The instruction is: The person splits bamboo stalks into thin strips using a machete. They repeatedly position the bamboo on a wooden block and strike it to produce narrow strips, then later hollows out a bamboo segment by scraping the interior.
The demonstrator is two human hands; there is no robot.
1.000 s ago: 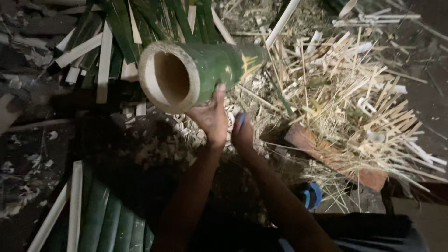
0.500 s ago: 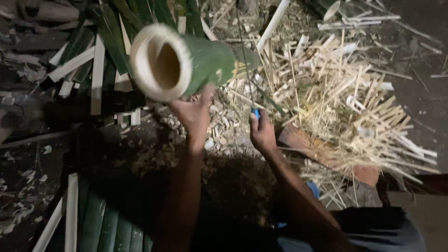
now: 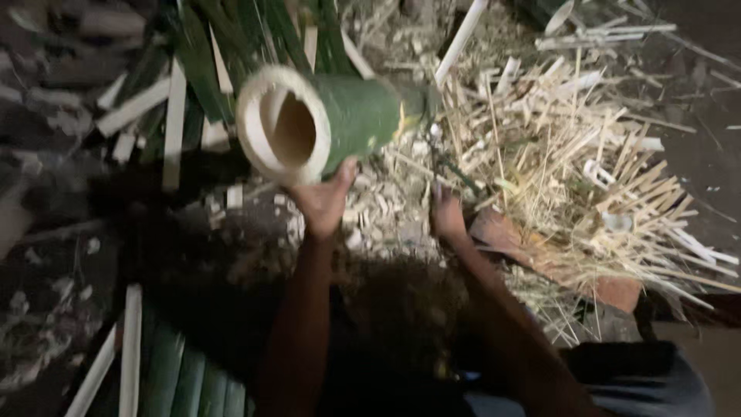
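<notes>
the left hand (image 3: 324, 202) grips the underside of a green bamboo tube (image 3: 328, 123), its hollow end toward the camera, above the chip-strewn ground. the right hand (image 3: 446, 216) sits beside the splinter pile (image 3: 587, 177); its grip is too blurred to tell.

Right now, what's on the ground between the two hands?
Head view: pale wood chips litter the ground between the left hand, under the green bamboo tube, and the right hand.
</notes>
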